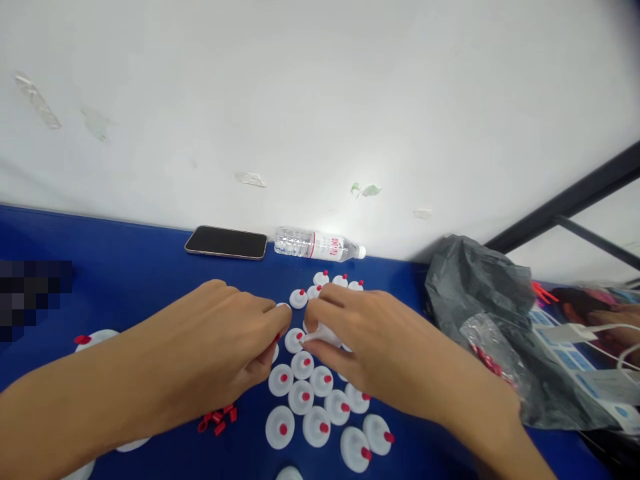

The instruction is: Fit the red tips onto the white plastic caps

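Observation:
My right hand (345, 327) grips a white nozzle lid (325, 335), its narrow tip pointing left. My left hand (250, 337) is closed in a pinch just left of that tip. A bit of a small red cap (277, 339) shows between its fingers; the rest is hidden. Below and around both hands, several white round lids with red-capped tips (317, 427) stand on the blue table (200, 460). Loose red caps (219, 419) lie in a small pile under my left forearm.
A black phone (227, 243) and a clear plastic bottle (317, 245) lie along the wall. To the right are a grey plastic bag (465, 287), a clear bag with red pieces (493, 353) and white cables. Another person's hand (617, 323) is at the far right.

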A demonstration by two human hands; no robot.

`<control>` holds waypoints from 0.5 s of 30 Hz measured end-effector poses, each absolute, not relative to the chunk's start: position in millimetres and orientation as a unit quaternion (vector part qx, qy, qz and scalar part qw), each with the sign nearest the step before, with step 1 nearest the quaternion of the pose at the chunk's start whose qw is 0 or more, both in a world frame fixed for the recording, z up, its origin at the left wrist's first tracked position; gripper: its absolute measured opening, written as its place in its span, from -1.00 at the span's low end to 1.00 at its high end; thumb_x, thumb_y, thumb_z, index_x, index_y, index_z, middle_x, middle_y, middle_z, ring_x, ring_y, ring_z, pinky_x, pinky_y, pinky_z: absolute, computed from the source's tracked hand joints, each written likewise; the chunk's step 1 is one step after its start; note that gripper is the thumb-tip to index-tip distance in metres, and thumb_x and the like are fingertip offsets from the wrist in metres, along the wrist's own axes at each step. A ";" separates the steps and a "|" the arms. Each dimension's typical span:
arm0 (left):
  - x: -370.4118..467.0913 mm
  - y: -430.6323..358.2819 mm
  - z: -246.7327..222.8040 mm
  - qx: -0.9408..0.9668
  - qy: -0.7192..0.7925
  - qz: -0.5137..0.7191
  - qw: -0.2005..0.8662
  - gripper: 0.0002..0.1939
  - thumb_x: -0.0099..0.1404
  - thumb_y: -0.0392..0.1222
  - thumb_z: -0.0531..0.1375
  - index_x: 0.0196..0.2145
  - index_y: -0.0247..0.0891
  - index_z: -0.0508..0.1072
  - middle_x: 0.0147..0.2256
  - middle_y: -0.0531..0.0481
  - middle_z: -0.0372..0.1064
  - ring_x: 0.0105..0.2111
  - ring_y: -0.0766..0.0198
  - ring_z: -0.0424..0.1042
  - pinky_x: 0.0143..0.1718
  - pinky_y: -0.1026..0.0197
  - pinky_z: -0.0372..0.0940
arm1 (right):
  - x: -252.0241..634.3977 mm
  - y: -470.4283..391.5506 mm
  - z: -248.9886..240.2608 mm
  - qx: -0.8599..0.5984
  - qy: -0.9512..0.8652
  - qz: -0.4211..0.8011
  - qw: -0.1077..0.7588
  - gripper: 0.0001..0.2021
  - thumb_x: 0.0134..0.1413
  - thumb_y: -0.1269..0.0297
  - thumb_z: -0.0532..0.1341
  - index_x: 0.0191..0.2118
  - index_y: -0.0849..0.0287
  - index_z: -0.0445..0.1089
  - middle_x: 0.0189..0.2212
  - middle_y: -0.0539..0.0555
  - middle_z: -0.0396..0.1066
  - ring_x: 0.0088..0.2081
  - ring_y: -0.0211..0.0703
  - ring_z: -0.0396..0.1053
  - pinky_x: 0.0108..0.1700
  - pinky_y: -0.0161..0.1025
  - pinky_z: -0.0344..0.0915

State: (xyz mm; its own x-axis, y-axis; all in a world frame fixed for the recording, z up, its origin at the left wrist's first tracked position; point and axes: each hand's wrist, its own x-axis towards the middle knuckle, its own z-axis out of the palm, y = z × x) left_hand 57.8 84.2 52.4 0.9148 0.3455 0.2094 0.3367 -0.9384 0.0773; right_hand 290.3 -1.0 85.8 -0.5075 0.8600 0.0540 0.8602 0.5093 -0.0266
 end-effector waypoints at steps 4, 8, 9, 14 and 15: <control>55.7 87.3 45.5 0.972 0.145 0.180 0.031 -0.69 0.41 -0.44 0.10 -0.31 -0.14 0.57 -0.49 0.08 0.59 -0.60 0.09 0.58 -0.59 -0.03 0.06 | 285.5 -2.1 83.4 -0.486 -0.873 -0.017 0.033 -0.83 0.47 0.21 0.46 -0.09 0.14 0.51 -0.22 0.02 0.56 -0.41 -0.03 0.51 -0.43 -0.10 0.09; 56.2 85.0 48.3 0.967 0.133 0.216 0.014 -0.53 0.59 -0.39 -0.03 -0.21 -0.18 0.68 -0.41 0.06 0.65 -0.58 0.13 0.60 -0.64 -0.05 0.13 | 284.2 -0.3 83.3 -0.497 -0.866 -0.016 0.054 -0.86 0.50 0.23 0.43 -0.06 0.13 0.50 -0.18 0.01 0.55 -0.38 -0.03 0.53 -0.43 -0.10 0.16; 56.6 84.2 49.9 0.966 0.130 0.223 0.008 -0.50 0.63 -0.38 -0.05 -0.17 -0.18 0.70 -0.38 0.05 0.67 -0.56 0.13 0.62 -0.64 -0.05 0.15 | 284.2 0.4 83.2 -0.501 -0.863 -0.016 0.065 -0.86 0.50 0.23 0.43 -0.07 0.13 0.50 -0.18 0.01 0.55 -0.38 -0.04 0.53 -0.43 -0.10 0.17; 57.1 81.7 53.9 0.964 0.115 0.238 -0.004 -0.48 0.73 -0.31 -0.08 -0.12 -0.21 0.70 -0.31 0.03 0.69 -0.50 0.15 0.67 -0.65 -0.03 0.21 | 285.5 3.4 81.9 -0.514 -0.852 -0.009 0.096 -0.79 0.45 0.21 0.49 -0.12 0.14 0.48 -0.21 0.01 0.54 -0.36 -0.04 0.56 -0.48 -0.12 0.19; 56.8 81.5 54.0 0.965 0.116 0.235 -0.005 -0.49 0.73 -0.32 -0.07 -0.11 -0.20 0.69 -0.30 0.03 0.69 -0.50 0.15 0.68 -0.65 -0.02 0.22 | 285.6 3.5 81.8 -0.516 -0.851 -0.006 0.100 -0.78 0.43 0.23 0.51 -0.11 0.15 0.48 -0.20 0.02 0.55 -0.33 -0.03 0.58 -0.47 -0.12 0.20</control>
State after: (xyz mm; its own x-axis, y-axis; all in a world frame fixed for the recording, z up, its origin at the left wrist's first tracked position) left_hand 56.8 81.5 54.0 0.8627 0.2209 0.4550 0.2252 -0.9733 0.0456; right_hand 285.6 3.5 81.8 -0.4469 0.8769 0.1768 0.8794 0.4669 -0.0927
